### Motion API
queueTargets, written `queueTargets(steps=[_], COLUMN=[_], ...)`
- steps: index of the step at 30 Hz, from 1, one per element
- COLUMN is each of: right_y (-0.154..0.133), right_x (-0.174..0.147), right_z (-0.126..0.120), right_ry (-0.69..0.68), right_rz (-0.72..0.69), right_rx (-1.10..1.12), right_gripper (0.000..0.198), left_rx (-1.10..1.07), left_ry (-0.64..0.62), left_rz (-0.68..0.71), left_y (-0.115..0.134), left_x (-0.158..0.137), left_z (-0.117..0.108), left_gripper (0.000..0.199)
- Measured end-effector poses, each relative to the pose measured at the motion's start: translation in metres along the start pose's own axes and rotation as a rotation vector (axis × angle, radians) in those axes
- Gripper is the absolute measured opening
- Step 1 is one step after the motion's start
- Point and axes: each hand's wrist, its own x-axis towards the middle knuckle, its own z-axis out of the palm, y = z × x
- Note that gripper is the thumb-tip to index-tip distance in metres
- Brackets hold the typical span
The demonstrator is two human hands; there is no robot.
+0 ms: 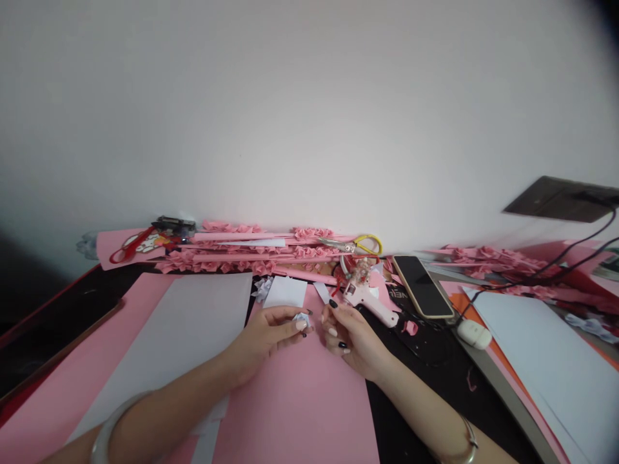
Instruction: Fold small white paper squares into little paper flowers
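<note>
Against a plain white wall (pixel 309 116), a dark table (pixel 425 361) runs the width of the view, crowded with craft paper: a broad pink paper sheet (pixel 300 399) lies flat under the hands, a large white paper sheet (pixel 193 322) overlaps it on the left, and more white and orange sheets fan out at the right. Along the wall lie long pink folded paper strips (pixel 251 254), yellow-handled scissors (pixel 358 245), red-handled scissors (pixel 128 246), a black smartphone (pixel 422 285), a pink glue gun (pixel 370 303) and a small white earbud case (pixel 474 334). The left hand (pixel 271 335) pinches a small white folded paper piece (pixel 302 318) at its fingertips, just above the pink sheet at mid-table; the right hand (pixel 351 338) hovers just beside it, fingers loosely curled, its grip seemingly empty, though a thin scrap there could be hidden. The piece looks featherlight, soft and easily crushed, so I judge a light pinch at its folded edges, not its middle, would keep the creases. The pink sheet offers a smooth, level working surface.
</note>
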Motion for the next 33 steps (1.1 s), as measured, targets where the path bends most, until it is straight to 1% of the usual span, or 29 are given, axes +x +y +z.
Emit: queueTargets(steps=[4,8,10,12,15,18,20,25,29,33], right_y=[0.0,0.004,0.006,0.009,0.013,0.014,0.015,0.014,0.013,0.012], right_x=[-0.001,-0.002,-0.002,-0.002,-0.002,-0.003,-0.004,-0.005,-0.004,-0.004], right_z=[0.001,0.006,0.008,0.01,0.012,0.014,0.015,0.015,0.015,0.015], right_ry=[0.007,0.04,0.069,0.11,0.151,0.169,0.199,0.255,0.267,0.253], right_rz=[-0.014,-0.056,-0.094,-0.142,-0.213,-0.25,-0.265,-0.281,-0.259,-0.214], right_rx=[-0.002,-0.022,-0.05,-0.139,-0.369,-0.565,-0.649,-0.731,-0.749,-0.765], right_gripper=[0.025,0.025,0.025,0.024,0.021,0.016,0.013,0.016,0.021,0.021], left_rx=[0.017,0.203,0.292,0.324,0.335,0.378,0.409,0.448,0.465,0.485], left_ry=[0.014,0.044,0.038,0.029,0.02,0.016,0.014,0.022,0.037,0.037], left_rz=[-0.019,0.011,0.028,0.054,0.125,0.173,0.187,0.199,0.204,0.179], left_y=[0.0,0.003,0.003,0.001,-0.003,-0.006,-0.007,-0.01,-0.011,-0.009], left_x=[-0.001,-0.003,-0.003,-0.002,-0.002,-0.003,-0.004,-0.004,-0.004,-0.005], left_z=[0.0,0.004,0.005,0.005,0.005,0.006,0.007,0.007,0.007,0.008], left_gripper=[0.023,0.029,0.031,0.031,0.025,0.02,0.017,0.016,0.017,0.016])
